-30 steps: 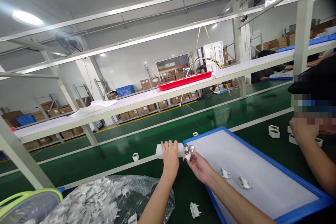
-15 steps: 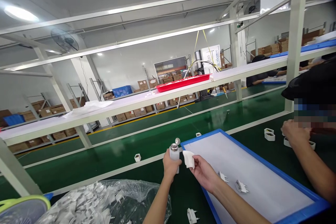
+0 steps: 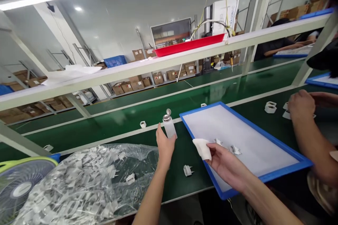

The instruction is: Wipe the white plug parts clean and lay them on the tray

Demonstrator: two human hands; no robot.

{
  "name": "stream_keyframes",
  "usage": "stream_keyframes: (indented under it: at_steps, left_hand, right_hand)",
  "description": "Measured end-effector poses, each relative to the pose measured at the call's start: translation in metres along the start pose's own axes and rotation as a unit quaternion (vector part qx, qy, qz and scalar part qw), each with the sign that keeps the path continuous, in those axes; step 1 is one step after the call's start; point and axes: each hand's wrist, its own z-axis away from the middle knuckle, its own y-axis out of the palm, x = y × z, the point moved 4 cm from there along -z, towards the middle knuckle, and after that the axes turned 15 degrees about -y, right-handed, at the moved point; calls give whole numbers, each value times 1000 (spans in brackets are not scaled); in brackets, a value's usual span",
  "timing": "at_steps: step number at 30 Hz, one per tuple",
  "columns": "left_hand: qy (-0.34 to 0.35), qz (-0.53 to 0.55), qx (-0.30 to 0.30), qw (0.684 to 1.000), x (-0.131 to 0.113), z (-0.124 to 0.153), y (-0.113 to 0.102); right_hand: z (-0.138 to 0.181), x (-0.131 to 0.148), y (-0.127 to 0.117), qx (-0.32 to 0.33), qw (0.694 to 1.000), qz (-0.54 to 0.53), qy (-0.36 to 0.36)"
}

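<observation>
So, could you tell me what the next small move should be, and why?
Probably release the bottle onto the green belt: the left hand holds it upright, close to the belt, the right hand holds the white cloth, and a freed left hand could take the loose plug lying nearby.

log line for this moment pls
left hand grips pump bottle cap up | right hand pinches white wipe at blue tray edge | plug parts on tray | bag of plugs at left
</observation>
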Motion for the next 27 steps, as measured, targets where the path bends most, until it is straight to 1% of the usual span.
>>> stream_keyframes:
  at_steps: [1,2,3,4,6,7,8,10,12,13,14,15,16,18,20,22,24,25,27]
  left_hand:
    - [19,2,1,1000,5,19,-5]
    - [47,3,20,999,11,38,-9]
    - [92,-3,72,993,17,58,-9]
    - [104,-17,120,987,28,75,-8]
    - [80,-45,195,977,50,98,-4]
    - [72,-52,224,971,60,105,-1]
    - [74,-52,247,965,66,109,1]
    - [101,-39,277,955,72,110,2]
    - [120,-29,285,951,75,106,-2]
    - [121,-30,280,952,77,102,-6]
    - [116,-33,272,955,81,99,-10]
    - [110,-37,264,958,84,97,-14]
    - [105,-40,256,960,88,95,-18]
    - [98,-38,243,964,96,95,-24]
    - [100,-32,235,966,99,97,-26]
    - [103,-24,226,968,101,101,-25]
    - [100,-12,217,971,104,104,-23]
    - [98,-3,213,972,105,105,-21]
    - [97,17,208,973,110,105,-19]
  right_hand:
    - [7,4,-7,-14,1000,5,-3]
    - [16,7,-15,-28,1000,11,-7]
    - [24,9,-23,-46,999,18,-15]
    - [33,8,-32,-64,997,28,-23]
    - [50,-2,-48,-89,994,52,-35]
    - [58,-11,-53,-91,993,63,-33]
    - [65,-22,-57,-85,994,70,-23]
    - [75,-49,-61,-69,995,76,16]
    - [80,-74,-60,-51,994,79,58]
    - [80,-83,-58,-41,994,82,65]
    - [78,-89,-56,-29,994,94,55]
    - [74,-91,-52,-13,992,125,22]
    - [68,-90,-47,9,985,172,-27]
    - [56,-88,-36,57,950,276,-135]
    - [45,-91,-24,111,907,349,-206]
    - [40,-99,-14,173,877,377,-242]
    - [41,-109,-9,247,837,405,-273]
    - [44,-113,-9,280,816,417,-285]
    - [50,-120,-14,323,780,440,-305]
